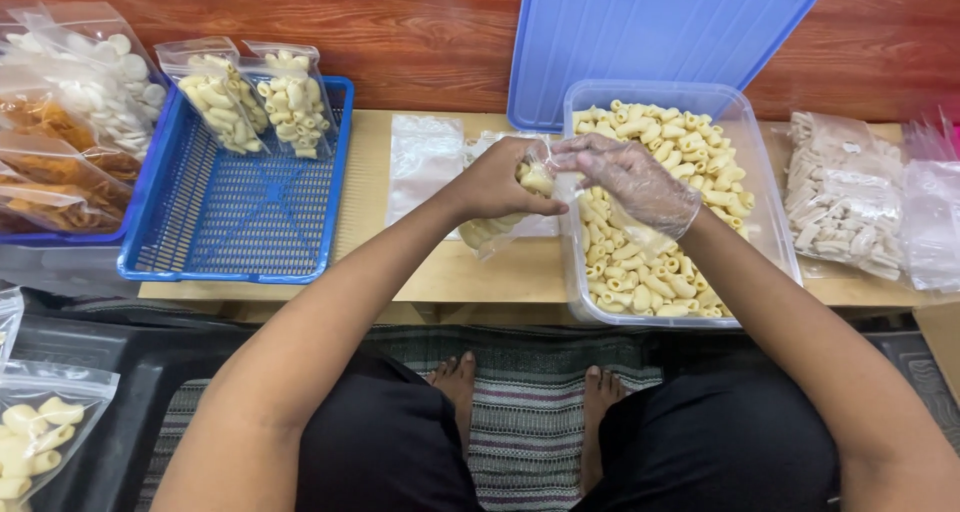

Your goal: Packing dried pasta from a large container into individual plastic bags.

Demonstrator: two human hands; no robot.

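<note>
At 7 o'clock a sealed bag of pale tubes was cut off by the frame's left edge, so its full shape could not be made out. The striped mat and two bare feet lay between the person's knees, partly covered by dark clothing.

Farther up, at the centre, the left hand had its grip closed on the mouth of a clear pouch. The pouch hung over the wooden surface, just left of the tub, and was partly filled with cream-coloured ridged pasta tubes; the hand hid its upper part, and its thin film was hard to tell from the plastic sheets lying behind it. The right hand, in a crinkled clear glove, met the pouch mouth at 3 o'clock of the left hand; its fingers were bunched over the opening, but whether they pinched pasta or film I cannot tell. The pasta in the tub was partly covered by that forearm.

At 10 o'clock a blue basket held two filled bags leaning at its far end. At 12 o'clock a blue lid leaned on the wall, its top cut off. At 3 o'clock greyish packets ran out of frame.
</note>
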